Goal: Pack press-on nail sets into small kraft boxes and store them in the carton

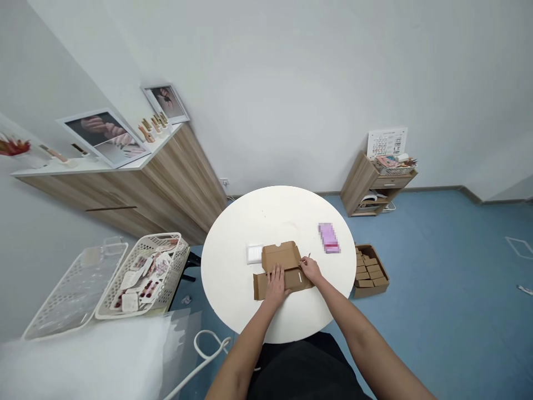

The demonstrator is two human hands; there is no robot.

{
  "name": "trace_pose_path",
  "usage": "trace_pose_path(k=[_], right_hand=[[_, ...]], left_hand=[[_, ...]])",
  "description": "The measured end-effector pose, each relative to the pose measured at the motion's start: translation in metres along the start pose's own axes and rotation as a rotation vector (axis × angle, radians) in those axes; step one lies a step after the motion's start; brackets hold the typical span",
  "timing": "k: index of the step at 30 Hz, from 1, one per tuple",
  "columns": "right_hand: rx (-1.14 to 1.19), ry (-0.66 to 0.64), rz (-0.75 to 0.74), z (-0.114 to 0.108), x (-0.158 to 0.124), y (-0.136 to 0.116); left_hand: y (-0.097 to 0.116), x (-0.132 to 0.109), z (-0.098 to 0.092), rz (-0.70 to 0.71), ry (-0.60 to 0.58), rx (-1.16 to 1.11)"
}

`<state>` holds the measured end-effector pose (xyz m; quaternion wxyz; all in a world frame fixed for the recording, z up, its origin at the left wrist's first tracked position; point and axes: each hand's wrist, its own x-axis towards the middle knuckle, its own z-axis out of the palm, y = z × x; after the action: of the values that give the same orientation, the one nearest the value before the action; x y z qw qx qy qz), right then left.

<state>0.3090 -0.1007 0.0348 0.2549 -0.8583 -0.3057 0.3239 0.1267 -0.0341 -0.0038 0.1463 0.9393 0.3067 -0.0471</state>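
A brown cardboard mailer box [281, 256], unfolded and partly flattened, lies on the round white table [283, 208] in front of me. My left hand [276, 284] rests flat on its lower half, fingers stretched out. At the box's right side, my right hand [310, 269] has its fingers closed on the cardboard edge near the fold. A small white strip shows on the lower panel between the hands. Touching or close beside the box on the left is a small white packet [254, 254]. A pinkish-purple item [329, 238], blurred out, lies apart to the right.
On the floor right of the table stands a carton [377, 290] of small brown boxes. A white basket [144, 311] of packets is at left, near a wooden cabinet [183, 172] with framed pictures. A small wooden shelf unit [353, 183] stands by the wall.
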Motion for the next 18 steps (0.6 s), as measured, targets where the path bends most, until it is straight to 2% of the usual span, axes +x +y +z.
trace_pose_path(k=[3, 11, 18], right_hand=[[-0.075, 0.007, 0.029, 0.005, -0.008, -0.005], [-0.103, 0.084, 0.111, 0.024, -0.028, -0.01], [-0.088, 0.051, 0.142, 0.019, -0.033, -0.015]], left_hand=[[0.001, -0.003, 0.007, -0.02, 0.017, 0.015], [-0.001, -0.007, 0.024, -0.011, 0.069, 0.029], [0.0, -0.003, 0.017, -0.032, 0.056, 0.05]])
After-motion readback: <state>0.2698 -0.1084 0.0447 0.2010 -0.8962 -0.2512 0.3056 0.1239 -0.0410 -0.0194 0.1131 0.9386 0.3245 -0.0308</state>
